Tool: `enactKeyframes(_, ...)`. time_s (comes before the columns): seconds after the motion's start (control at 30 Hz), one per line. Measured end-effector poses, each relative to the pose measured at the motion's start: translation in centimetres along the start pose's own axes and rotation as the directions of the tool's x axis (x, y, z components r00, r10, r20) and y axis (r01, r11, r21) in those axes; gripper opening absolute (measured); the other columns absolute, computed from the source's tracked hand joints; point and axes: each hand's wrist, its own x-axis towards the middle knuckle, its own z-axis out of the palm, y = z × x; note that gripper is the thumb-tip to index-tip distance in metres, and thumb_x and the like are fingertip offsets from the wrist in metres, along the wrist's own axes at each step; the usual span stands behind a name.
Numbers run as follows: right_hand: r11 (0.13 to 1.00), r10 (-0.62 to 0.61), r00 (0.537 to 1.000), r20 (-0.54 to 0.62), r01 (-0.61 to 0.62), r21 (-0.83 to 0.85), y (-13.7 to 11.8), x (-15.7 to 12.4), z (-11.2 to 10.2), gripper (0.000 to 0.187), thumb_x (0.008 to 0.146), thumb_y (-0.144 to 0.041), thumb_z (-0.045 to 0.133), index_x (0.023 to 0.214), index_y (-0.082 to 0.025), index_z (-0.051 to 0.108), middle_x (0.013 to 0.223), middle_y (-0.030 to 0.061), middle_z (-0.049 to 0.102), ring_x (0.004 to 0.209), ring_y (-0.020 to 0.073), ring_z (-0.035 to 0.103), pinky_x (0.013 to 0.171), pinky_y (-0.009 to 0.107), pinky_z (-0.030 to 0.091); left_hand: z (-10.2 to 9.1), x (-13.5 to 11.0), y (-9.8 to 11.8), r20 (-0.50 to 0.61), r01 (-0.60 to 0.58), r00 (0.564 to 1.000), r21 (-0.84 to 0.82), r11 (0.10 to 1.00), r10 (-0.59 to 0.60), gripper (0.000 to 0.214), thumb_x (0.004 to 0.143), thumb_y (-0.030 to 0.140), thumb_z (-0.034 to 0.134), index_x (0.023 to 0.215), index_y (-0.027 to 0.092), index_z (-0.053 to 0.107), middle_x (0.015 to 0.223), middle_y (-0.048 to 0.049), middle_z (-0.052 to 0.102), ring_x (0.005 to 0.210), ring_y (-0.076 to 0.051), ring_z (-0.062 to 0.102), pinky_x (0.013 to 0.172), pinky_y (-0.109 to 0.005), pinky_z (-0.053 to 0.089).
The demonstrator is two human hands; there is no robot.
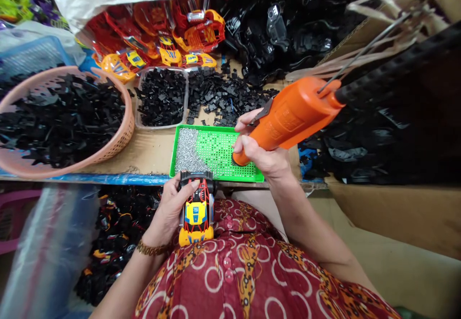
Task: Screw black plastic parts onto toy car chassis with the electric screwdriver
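My left hand (pixel 170 209) is closed around a toy car (pixel 196 212) with a yellow, red and blue body, held just in front of the bench edge. Its thumb presses on the black end of the car. In my right hand (pixel 264 158) is an orange electric screwdriver (pixel 291 112), fingers wrapped round its lower body and the tip pointing down-left. That tip is over a green perforated tray (pixel 219 177), whose left part holds a heap of small silver screws (pixel 187 151). Whether the tip touches the tray I cannot tell.
A pink basket (pixel 127 131) and a clear plastic box (pixel 139 122), both full of black parts, stand left of the tray. Orange car bodies (pixel 169 35) and black chassis pieces (pixel 277 26) are piled behind. A cardboard box (pixel 396 223) is at right; finished-looking cars (pixel 118 223) lie below left.
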Motion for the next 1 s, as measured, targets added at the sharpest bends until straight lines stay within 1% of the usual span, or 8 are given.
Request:
enactKeyframes(0.2,0.999,-0.027,1.000,0.009,0.027,0.029,0.2,-0.2,0.1,0.039,0.075,-0.041,0.084,0.100,-0.029,0.057,0.095,-0.0009,0.066,0.061,0.0110,0.061,0.058,0.033,0.058,0.0,0.0,0.0,0.007,0.001,1.000,-0.014,1.000,-0.001,0.035,0.069,0.035,0.095,0.086,0.018,0.070,0.068,0.0028,0.073,0.051,-0.014,0.067,0.051,-0.024,0.059)
enactKeyframes(0.37,0.999,-0.012,1.000,0.000,0.012,0.032,0.2,-0.3,0.1,0.043,0.073,-0.045,0.086,0.101,-0.030,0.057,0.095,-0.0007,0.065,0.063,0.0121,0.061,0.058,0.034,0.059,0.0,0.0,0.0,0.010,-0.012,1.000,-0.001,1.000,0.012,0.034,0.069,0.035,0.096,0.085,0.017,0.071,0.070,0.0028,0.073,0.052,-0.011,0.066,0.051,-0.020,0.057)
enactKeyframes(0.43,1.000,-0.012,1.000,0.005,0.012,0.017,0.2,-0.4,0.0,0.041,0.074,-0.044,0.085,0.101,-0.031,0.058,0.095,-0.0004,0.066,0.064,0.0133,0.062,0.060,0.036,0.059,0.0,0.1,0.0,0.012,-0.013,1.000,0.008,1.000,0.013,0.035,0.069,0.036,0.096,0.085,0.017,0.071,0.070,0.0021,0.074,0.052,-0.012,0.067,0.051,-0.020,0.057)
enactKeyframes(0.6,1.000,0.002,0.999,0.033,-0.002,-0.009,0.7,-0.3,0.0,0.036,0.071,-0.039,0.084,0.094,-0.029,0.057,0.091,-0.0003,0.064,0.072,0.0170,0.066,0.075,0.043,0.063,0.1,0.1,0.1,-0.011,-0.014,1.000,0.021,1.000,0.014,0.037,0.066,0.036,0.096,0.084,0.017,0.071,0.069,0.0030,0.072,0.050,-0.011,0.065,0.050,-0.020,0.055)
enactKeyframes(0.7,0.999,0.032,0.999,0.030,-0.032,0.026,1.1,-0.1,0.0,0.038,0.068,-0.034,0.083,0.089,-0.029,0.052,0.084,-0.0033,0.060,0.065,0.0145,0.063,0.073,0.042,0.064,0.1,0.0,0.0,-0.011,-0.010,1.000,0.026,1.000,0.010,0.037,0.067,0.037,0.096,0.085,0.017,0.071,0.070,0.0029,0.072,0.051,-0.011,0.065,0.050,-0.020,0.056)
enactKeyframes(0.8,0.998,0.027,0.998,0.055,-0.030,0.046,1.1,0.0,0.0,0.037,0.068,-0.031,0.083,0.091,-0.029,0.053,0.084,-0.0036,0.061,0.065,0.0141,0.064,0.072,0.041,0.064,-0.1,-0.1,-0.2,-0.015,-0.003,1.000,0.012,1.000,0.003,0.038,0.067,0.039,0.095,0.088,0.017,0.072,0.071,0.0025,0.073,0.053,-0.013,0.067,0.051,-0.023,0.058)
enactKeyframes(0.9,1.000,-0.015,1.000,0.019,0.015,0.021,0.9,0.0,0.1,0.036,0.071,-0.035,0.084,0.095,-0.029,0.058,0.092,-0.0005,0.067,0.074,0.0171,0.068,0.077,0.043,0.065,-0.5,0.0,-0.3,-0.026,-0.018,1.000,-0.011,1.000,0.018,0.040,0.061,0.037,0.097,0.087,0.017,0.074,0.072,0.0017,0.075,0.054,-0.013,0.068,0.052,-0.022,0.059)
enactKeyframes(1.0,0.999,-0.049,0.999,-0.021,0.050,0.020,0.7,-0.1,0.2,0.034,0.073,-0.034,0.086,0.097,-0.031,0.062,0.095,-0.0007,0.068,0.077,0.0174,0.069,0.078,0.042,0.065,-0.6,0.2,-0.1,-0.013,-0.032,0.999,-0.024,0.999,0.032,0.040,0.056,0.034,0.098,0.082,0.015,0.074,0.070,0.0001,0.075,0.053,-0.013,0.068,0.052,-0.022,0.059)
